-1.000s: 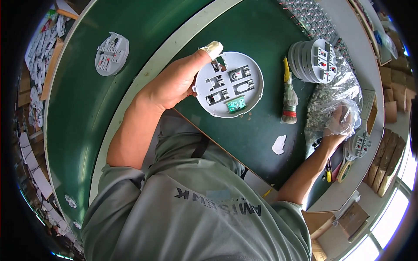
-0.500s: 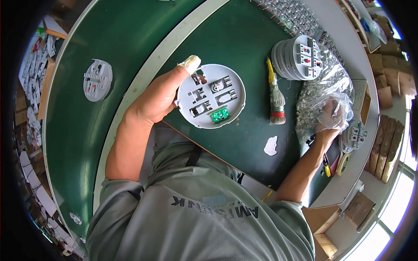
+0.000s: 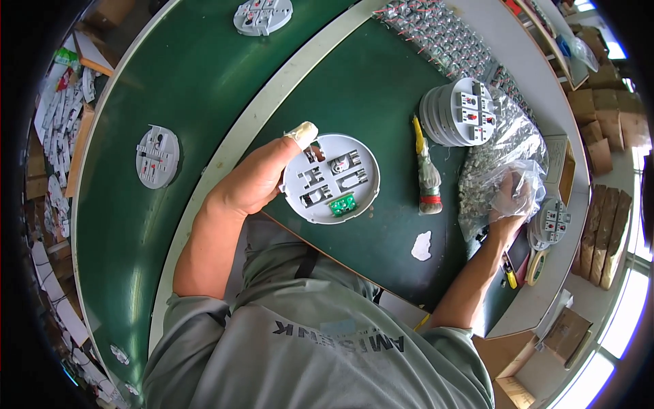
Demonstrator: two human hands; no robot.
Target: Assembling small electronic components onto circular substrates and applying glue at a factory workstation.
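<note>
**Grey round housing (image 3: 332, 178) held at left, clear bag (image 3: 492, 162) reached into at right**

The housing is gripped at its left rim by the left hand (image 3: 253, 178), raised above the near edge of the green worktop (image 3: 381, 266); the thumb, capped with a pale wrapping (image 3: 303, 134), is set against the upper-left edge, and the other fingers are mostly hidden behind the rim. The right hand (image 3: 511, 196) is placed well apart, inside the bag. Whether its fingers are spread or pinched cannot be told through the crumpled film. From them, the housing lies far to the left, with a brush (image 3: 428, 178) between. No long axis is shown by the housing, its outline being nearly circular; the bag is stretched lengthwise, from beside a stack of grey discs (image 3: 453, 112) toward the wearer.

The housing is formed in smooth, matt plastic with a raised rim and is pierced by several slots, in which metal clips are seated. A small green circuit board (image 3: 343, 204) is fitted near its lower edge. Small, pale, blocky parts (image 3: 473, 194) are heaped in the glossy, wrinkled bag.
</note>
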